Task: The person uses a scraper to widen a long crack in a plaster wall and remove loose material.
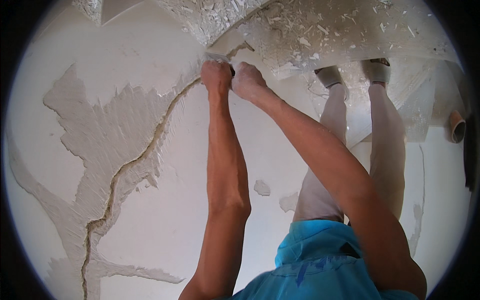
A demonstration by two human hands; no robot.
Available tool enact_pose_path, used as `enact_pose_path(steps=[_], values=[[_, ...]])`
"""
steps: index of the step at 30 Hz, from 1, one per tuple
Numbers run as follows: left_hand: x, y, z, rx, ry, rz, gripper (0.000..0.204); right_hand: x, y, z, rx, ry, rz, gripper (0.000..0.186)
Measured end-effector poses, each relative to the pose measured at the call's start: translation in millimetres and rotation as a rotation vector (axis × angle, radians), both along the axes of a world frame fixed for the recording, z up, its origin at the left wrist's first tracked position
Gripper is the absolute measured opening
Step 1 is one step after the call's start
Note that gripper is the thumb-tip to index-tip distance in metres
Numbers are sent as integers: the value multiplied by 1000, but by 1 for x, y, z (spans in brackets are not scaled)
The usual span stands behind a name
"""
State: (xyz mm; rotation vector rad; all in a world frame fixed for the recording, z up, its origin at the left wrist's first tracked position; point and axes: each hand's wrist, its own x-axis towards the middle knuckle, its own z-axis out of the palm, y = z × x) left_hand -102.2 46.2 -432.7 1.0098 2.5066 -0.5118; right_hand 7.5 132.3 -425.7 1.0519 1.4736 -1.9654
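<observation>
Both of my hands are stretched out together at a white wall [165, 210]. My left hand [216, 76], dusty white, is closed around what looks like a scraper [218, 57], whose thin grey blade shows above the knuckles. My right hand [248, 81], also dusty, is closed close beside it at the tool's dark handle, which my fingers mostly hide. The blade lies against the wall near the upper end of a long jagged crack [159, 131]. Rough grey stripped patches [107, 125] border the crack as it runs toward the lower left.
White chips and flakes litter the floor [345, 30] along the wall's foot. My legs [387, 135] and sandalled feet stand at the right on a dusty, sheet-like covering. An orange-brown tube [456, 126] lies at the far right.
</observation>
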Motion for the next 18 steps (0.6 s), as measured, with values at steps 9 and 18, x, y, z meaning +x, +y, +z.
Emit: enact_pose_path(steps=[9, 18], values=[[69, 26, 62, 273, 6, 369, 38, 61, 2, 30, 117, 329, -98, 46], [75, 19, 81, 280, 83, 409, 38, 56, -15, 38, 110, 359, -121, 49]])
